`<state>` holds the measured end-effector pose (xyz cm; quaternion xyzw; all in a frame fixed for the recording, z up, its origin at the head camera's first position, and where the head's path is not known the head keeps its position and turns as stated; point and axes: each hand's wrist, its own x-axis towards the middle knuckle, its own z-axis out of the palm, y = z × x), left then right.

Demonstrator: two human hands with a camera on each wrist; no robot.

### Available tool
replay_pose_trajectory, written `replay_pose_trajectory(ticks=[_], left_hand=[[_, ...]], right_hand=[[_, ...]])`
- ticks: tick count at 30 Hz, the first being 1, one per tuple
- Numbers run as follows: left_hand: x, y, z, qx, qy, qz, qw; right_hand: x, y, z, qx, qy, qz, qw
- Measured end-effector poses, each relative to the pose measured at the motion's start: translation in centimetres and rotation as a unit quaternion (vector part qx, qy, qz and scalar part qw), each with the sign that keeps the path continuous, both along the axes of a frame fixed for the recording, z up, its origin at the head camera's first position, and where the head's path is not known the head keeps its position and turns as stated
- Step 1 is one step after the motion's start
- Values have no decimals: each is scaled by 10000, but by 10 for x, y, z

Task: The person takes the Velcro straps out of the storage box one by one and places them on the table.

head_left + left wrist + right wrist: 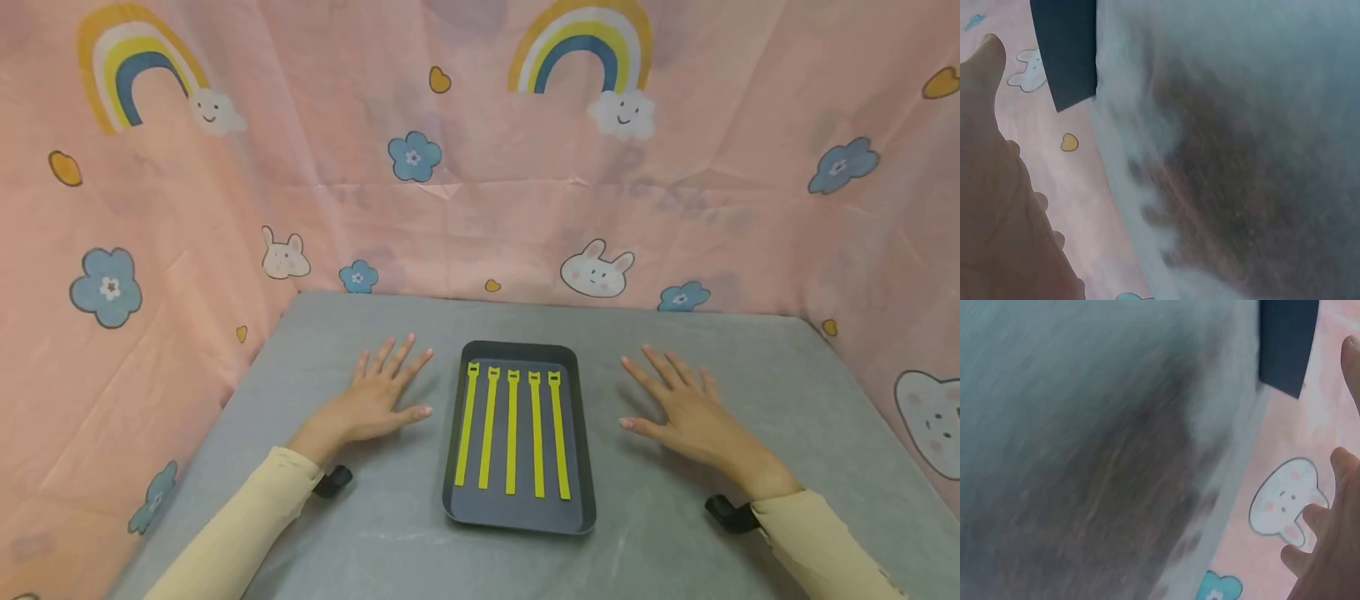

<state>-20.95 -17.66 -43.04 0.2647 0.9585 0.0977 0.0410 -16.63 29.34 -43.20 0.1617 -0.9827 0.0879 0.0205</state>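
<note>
Between my two hands, a dark grey tray [517, 518] holds several yellow strap cable ties [512, 433], laid side by side lengthwise with their slotted heads at the far end. My left hand [375, 400] is to the left of the tray, palm down with fingers spread, holding nothing. On the other side, my right hand [686, 412] mirrors it, fingers spread and apart from the tray. Each wrist view shows the tray's outer wall [1072, 50] near the thumb, and the hand's shadow on the table.
The grey table [375, 533] extends around the tray. Pink cloth [480, 217] printed with rainbows, rabbits and flowers hangs behind it and along both sides. A black wrist camera [332, 482] sits under the left wrist, another black device [731, 514] under the right.
</note>
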Motion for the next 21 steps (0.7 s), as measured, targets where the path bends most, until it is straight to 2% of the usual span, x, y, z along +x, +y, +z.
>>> replay_pose_trajectory(ticks=[7,16,21], left_hand=[[10,7,-3,514,-473,-192,9974],[26,20,-2,790,-854,-373,9925],[32,25,-7,889,-933,-430,9907]], right_hand=[[-4,-16,8,-516,-29,298,9982],[-15,-54,16,-1064,55,467,9932],[-22,-77,21,-1296,-54,580,9898]])
